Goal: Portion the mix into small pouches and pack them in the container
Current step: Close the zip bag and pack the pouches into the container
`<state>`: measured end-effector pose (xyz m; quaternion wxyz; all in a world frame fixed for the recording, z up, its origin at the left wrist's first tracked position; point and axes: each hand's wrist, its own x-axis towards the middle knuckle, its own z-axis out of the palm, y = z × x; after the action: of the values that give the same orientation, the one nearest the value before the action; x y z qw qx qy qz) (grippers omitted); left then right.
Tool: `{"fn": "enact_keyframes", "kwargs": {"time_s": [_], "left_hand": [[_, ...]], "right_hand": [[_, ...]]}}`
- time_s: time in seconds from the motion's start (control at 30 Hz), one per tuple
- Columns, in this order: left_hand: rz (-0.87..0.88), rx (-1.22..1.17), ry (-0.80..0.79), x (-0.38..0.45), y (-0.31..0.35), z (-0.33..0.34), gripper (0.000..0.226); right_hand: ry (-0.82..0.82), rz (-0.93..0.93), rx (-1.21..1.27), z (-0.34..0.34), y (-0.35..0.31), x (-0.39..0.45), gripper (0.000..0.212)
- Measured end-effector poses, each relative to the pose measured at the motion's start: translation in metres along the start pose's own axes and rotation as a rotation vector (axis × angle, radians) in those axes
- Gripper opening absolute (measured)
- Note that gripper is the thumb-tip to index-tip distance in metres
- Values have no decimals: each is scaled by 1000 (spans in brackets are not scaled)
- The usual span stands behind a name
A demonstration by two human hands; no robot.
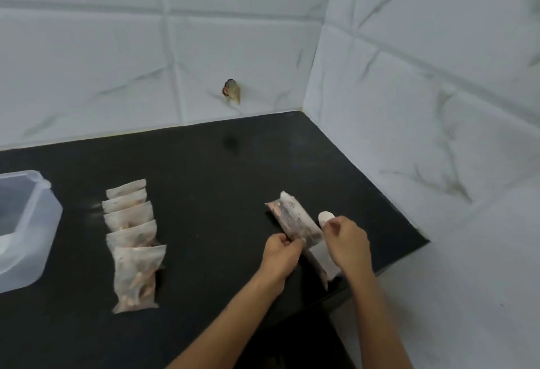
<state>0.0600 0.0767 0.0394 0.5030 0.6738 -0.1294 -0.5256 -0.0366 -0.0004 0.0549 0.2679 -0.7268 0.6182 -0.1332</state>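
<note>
Our left hand [282, 254] curls its fingers round the near end of the long printed foil mix packet [293, 222], pinning it at a slant on the black stone counter [204, 164], likely so the mouth stays put. Our right hand [347, 241] is curled too; it seems to pinch a small white rounded scoop or spoon [325, 217] that pokes out beyond the knuckles, just beside the packet, though blur keeps us from being sure of the grip. Beneath that hand lies a pale flat piece [324, 260], maybe an empty pouch waiting to be filled; we cannot tell. Well apart to the left, five small clear filled pouches [133, 240] lie in an overlapping row running toward us, probably staged for packing. Further left, at the frame edge, the translucent plastic container [35, 222] stands open, lid off, no pouches visibly inside. Portioning looks well along; packing not yet begun. White marbled wall tiles [409, 105] enclose the corner.
</note>
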Motion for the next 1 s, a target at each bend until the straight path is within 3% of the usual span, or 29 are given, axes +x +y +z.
{"fn": "enact_keyframes", "kwargs": {"time_s": [0.07,0.23,0.43,0.6,0.8,1.0], "left_hand": [[-30,-59,38,3,-7,12,9],[-42,-183,133,13,-16,26,24],[63,-332,128,3,-8,4,19],[239,-362,180,-17,16,-57,25],[454,-254,425,-65,46,-180,23],[475,-103,632,-118,67,-305,18]], "right_hand": [[-67,27,-31,5,8,6,26],[-216,41,8,22,17,18,27],[-399,57,355,26,-1,11,24],[-493,-63,563,29,-66,-12,20],[-671,-272,673,63,-182,-60,12],[-777,-443,610,117,-298,-117,26]]}}
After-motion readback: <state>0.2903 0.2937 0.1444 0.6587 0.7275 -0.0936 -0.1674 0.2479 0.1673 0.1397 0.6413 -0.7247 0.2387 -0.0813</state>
